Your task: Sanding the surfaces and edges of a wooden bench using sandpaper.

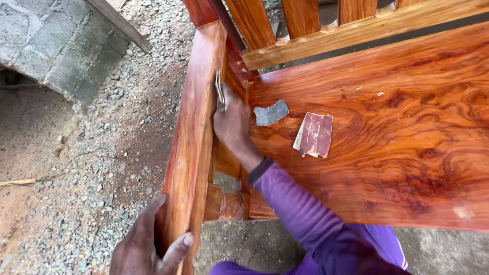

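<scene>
Pinching a thin scraper (219, 87), the right hand (233, 124) works the armrest (192, 132); left hand (147, 244) grips its end.

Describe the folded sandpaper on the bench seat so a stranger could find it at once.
Start at the glossy reddish wooden bench seat with its swirling grain. Near its left end, just right of the right hand working at the armrest, two small things lie flat. The folded sandpaper is the reddish-brown rectangle with a pale edge; its neighbour, the grey scrap, is curved and lies closer to the hand.
</scene>
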